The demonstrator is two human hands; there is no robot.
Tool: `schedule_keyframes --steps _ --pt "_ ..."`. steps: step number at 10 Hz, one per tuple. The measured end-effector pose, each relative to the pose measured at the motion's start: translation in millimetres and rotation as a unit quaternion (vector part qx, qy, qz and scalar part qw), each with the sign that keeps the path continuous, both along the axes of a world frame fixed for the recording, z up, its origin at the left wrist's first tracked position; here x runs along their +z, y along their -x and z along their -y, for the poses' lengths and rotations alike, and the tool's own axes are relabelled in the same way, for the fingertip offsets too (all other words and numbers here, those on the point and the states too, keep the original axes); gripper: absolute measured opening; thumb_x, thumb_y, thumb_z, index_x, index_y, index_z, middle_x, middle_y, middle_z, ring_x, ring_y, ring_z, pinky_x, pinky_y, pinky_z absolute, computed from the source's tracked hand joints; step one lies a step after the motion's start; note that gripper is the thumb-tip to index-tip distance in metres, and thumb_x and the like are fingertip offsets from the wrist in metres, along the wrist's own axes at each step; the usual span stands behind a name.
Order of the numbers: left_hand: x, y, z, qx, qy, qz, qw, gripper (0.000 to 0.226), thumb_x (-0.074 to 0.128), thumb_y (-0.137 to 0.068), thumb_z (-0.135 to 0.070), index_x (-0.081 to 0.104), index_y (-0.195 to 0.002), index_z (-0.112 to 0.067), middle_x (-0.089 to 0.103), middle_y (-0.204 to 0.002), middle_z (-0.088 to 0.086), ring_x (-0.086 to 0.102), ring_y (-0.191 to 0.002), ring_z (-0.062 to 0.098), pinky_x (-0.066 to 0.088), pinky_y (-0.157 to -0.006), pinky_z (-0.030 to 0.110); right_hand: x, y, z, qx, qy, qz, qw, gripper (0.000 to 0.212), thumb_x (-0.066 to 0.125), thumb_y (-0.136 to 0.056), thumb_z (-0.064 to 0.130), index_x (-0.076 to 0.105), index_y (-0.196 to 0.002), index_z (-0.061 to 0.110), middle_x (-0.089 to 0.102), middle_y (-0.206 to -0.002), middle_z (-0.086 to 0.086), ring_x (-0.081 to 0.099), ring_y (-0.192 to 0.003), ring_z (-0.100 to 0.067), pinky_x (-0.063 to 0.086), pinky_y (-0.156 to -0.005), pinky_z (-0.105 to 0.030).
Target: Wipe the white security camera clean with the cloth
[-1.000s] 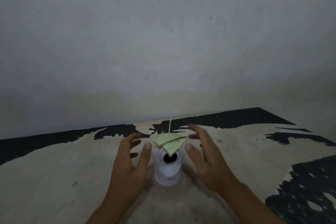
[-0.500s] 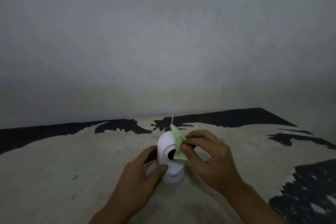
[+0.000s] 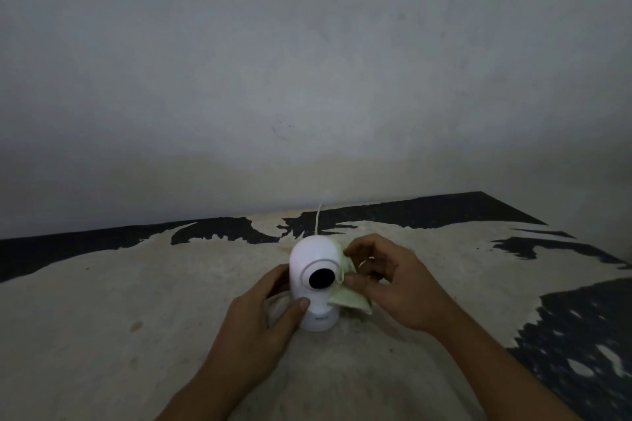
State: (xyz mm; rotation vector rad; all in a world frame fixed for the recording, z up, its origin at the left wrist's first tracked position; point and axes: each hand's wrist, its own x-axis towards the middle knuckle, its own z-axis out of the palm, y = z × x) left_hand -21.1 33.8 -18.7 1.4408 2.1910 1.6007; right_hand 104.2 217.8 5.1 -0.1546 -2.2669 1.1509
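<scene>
Two hands on it, so wiping looks barely begun: the white security camera (image 3: 316, 284) stands upright mid-bench (image 3: 102, 318) with its cord (image 3: 318, 219) trailing behind. The left hand (image 3: 260, 321) is wrapped around the camera's lower left side. The right hand (image 3: 393, 280) pinches the pale green cloth (image 3: 349, 299) against the camera's right flank, leaving the dome, lens face and base to do, I'd guess.

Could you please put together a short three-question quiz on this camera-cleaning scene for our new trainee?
1. True or false: the cloth lies on top of the camera.
2. Which hand steadies the camera at its lower body? A) left hand B) right hand
3. Fill in: a thin white ____ runs from behind the camera toward the wall.

Key: 1 false, it is pressed against the camera's side by the right hand; 2 A; 3 cable.
</scene>
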Motion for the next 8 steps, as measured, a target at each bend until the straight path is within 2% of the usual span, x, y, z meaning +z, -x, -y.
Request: schedule_keyframes --steps 1,2,3,4,5,6,7,8 --pt "-1 -1 2 0.001 -0.005 0.001 1.0 0.038 0.058 -0.075 -0.051 0.043 -0.109 -0.058 0.047 -0.1 -0.056 0.044 -0.099 -0.027 0.03 -0.068 -0.013 -2 -3 -14 0.004 0.249 -0.027 0.968 0.023 0.063 -0.087 -0.002 0.069 -0.099 0.017 0.071 -0.096 -0.011 0.07 -0.084 -0.022 0.059 -0.073 -0.029" --pt "-3 1 2 0.005 -0.007 0.006 1.0 0.04 0.058 -0.074 -0.052 0.043 -0.111 -0.057 0.05 -0.098 -0.054 0.045 -0.1 -0.027 0.031 -0.069 -0.012 -2 -4 -23 0.008 0.443 -0.056 0.895 0.021 0.054 -0.09 0.001 0.071 -0.1 0.007 0.071 -0.099 -0.017 0.07 -0.081 -0.023 0.059 -0.068 -0.032" --pt "-3 0 2 0.005 -0.001 0.016 1.0 0.037 0.056 -0.071 -0.055 0.04 -0.104 -0.062 0.048 -0.097 -0.051 0.043 -0.097 -0.03 0.031 -0.066 -0.013 1 -12 -35 0.047 0.589 -0.074 0.804 0.036 0.055 -0.092 0.032 0.069 -0.105 0.002 0.071 -0.098 -0.016 0.068 -0.083 -0.024 0.061 -0.064 -0.033" --pt "-2 0 2 0.005 0.004 0.013 1.0 0.037 0.055 -0.071 -0.057 0.039 -0.103 -0.063 0.046 -0.099 -0.049 0.041 -0.096 -0.032 0.032 -0.064 -0.013 3 -19 -39 0.059 0.566 -0.063 0.82 0.039 0.061 -0.086 0.034 0.069 -0.109 0.003 0.07 -0.105 -0.016 0.065 -0.095 -0.026 0.061 -0.071 -0.034" --pt "-3 0 2 0.009 0.016 -0.001 1.0 0.037 0.052 -0.07 -0.06 0.036 -0.103 -0.065 0.043 -0.099 -0.05 0.039 -0.093 -0.035 0.033 -0.059 -0.011 1 -21 -45 -0.058 0.419 0.002 0.906 0.026 0.068 -0.084 0.012 0.067 -0.108 0.002 0.07 -0.11 -0.017 0.07 -0.09 -0.024 0.061 -0.073 -0.035" --pt "-4 0 2 0.016 0.024 -0.009 1.0 0.037 0.05 -0.07 -0.06 0.035 -0.103 -0.066 0.042 -0.097 -0.052 0.038 -0.091 -0.036 0.032 -0.059 -0.01 0 -22 -48 -0.192 0.241 0.07 0.949 0.012 0.069 -0.087 0.02 0.07 -0.097 0.014 0.071 -0.1 -0.007 0.067 -0.082 -0.016 0.055 -0.066 -0.028" --pt "-3 1 2 0.021 0.023 -0.011 0.999 0.041 0.05 -0.071 -0.06 0.036 -0.108 -0.062 0.043 -0.099 -0.05 0.038 -0.092 -0.035 0.032 -0.06 -0.011 -4 -21 -52 -0.241 0.018 0.156 0.958 0.002 0.071 -0.083 0.03 0.069 -0.084 0.029 0.065 -0.092 0.014 0.059 -0.08 -0.002 0.042 -0.06 -0.016" --pt "-2 -1 3 0.018 0.036 -0.015 0.999 0.044 0.048 -0.07 -0.063 0.037 -0.113 -0.058 0.046 -0.102 -0.046 0.04 -0.094 -0.032 0.035 -0.062 -0.008 -13 -22 -54 -0.251 -0.044 0.174 0.951 0.016 0.073 -0.081 0.031 0.065 -0.095 0.031 0.062 -0.096 0.014 0.057 -0.082 -0.001 0.039 -0.061 -0.011"
